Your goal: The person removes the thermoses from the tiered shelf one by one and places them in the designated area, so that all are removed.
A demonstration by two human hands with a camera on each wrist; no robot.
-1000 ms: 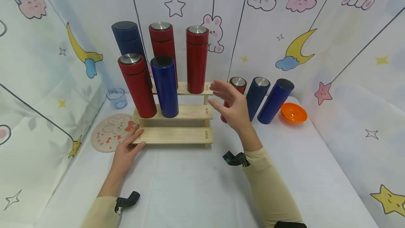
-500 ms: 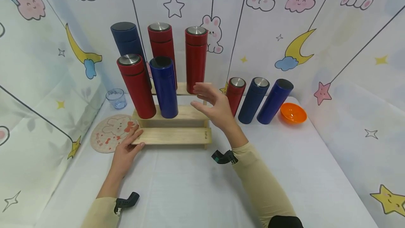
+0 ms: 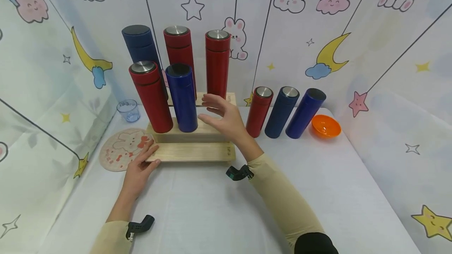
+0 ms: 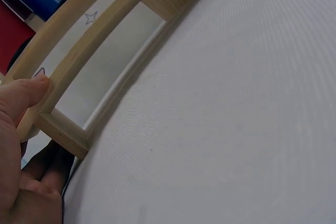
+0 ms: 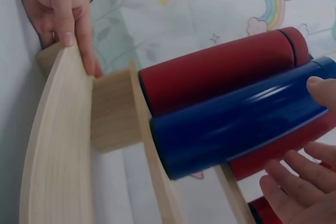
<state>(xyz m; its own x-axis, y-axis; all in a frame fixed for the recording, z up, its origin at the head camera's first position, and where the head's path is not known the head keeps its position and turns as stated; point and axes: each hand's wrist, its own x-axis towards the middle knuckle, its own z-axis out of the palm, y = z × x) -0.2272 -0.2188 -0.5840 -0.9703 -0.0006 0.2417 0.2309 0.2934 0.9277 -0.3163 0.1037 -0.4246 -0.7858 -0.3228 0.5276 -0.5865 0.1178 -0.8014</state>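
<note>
A three-tier wooden rack (image 3: pixel 194 152) holds several thermos bottles. My left hand (image 3: pixel 138 169) grips the left end of its lowest shelf; in the left wrist view the thumb (image 4: pixel 26 94) lies on the wood. A red bottle (image 3: pixel 151 99) and a shiny blue bottle (image 3: pixel 182 101) stand on the middle shelf. Just right of the blue bottle hovers my right hand (image 3: pixel 227 122), fingers spread and slightly bent, holding nothing. On the top shelf are a dark blue bottle (image 3: pixel 139 46) and two red bottles, one left (image 3: pixel 179 50) and one right (image 3: pixel 217 64), their lower parts partly hidden.
Right of the rack stand a red bottle (image 3: pixel 259 111), a dark blue bottle (image 3: pixel 281 112) and a bright blue bottle (image 3: pixel 305 113). An orange bowl (image 3: pixel 326 126) sits beside them. Left lie a round rabbit mat (image 3: pixel 118 152) and a clear glass (image 3: pixel 128 110). Patterned cloth walls surround the table.
My right hand has moved left, from in front of the separate red bottle to beside the blue bottle on the middle shelf. The left hand has stayed on the rack.
</note>
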